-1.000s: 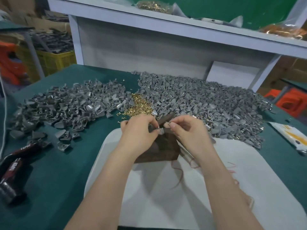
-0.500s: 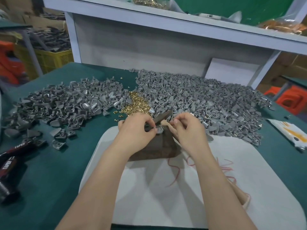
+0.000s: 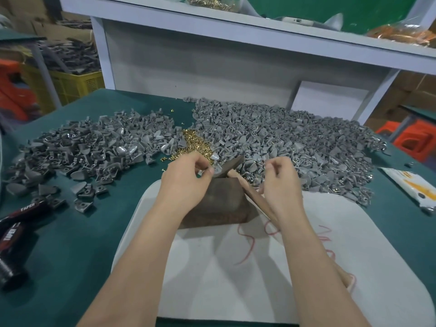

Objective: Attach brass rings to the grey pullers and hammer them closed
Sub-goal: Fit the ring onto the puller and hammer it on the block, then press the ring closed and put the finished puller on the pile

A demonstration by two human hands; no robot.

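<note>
My left hand pinches a grey puller against the top of a dark wooden block. My right hand is off to the right of that puller with its fingers loosely curled. It hovers over the wooden handle of a hammer, whose head leans on the block's far edge. Whether the fingers grip the handle is hidden. A small heap of brass rings lies just beyond my left hand, between two big piles of grey pullers.
The block rests on a white mat laid on the green table; a red thread lies on the mat. Black tools lie at the left edge, a white packet at the right. A white shelf overhangs the back.
My right hand has let go of the puller and drawn away to the right, uncovering the hammer's handle. My left hand has stayed on the puller at the block.
</note>
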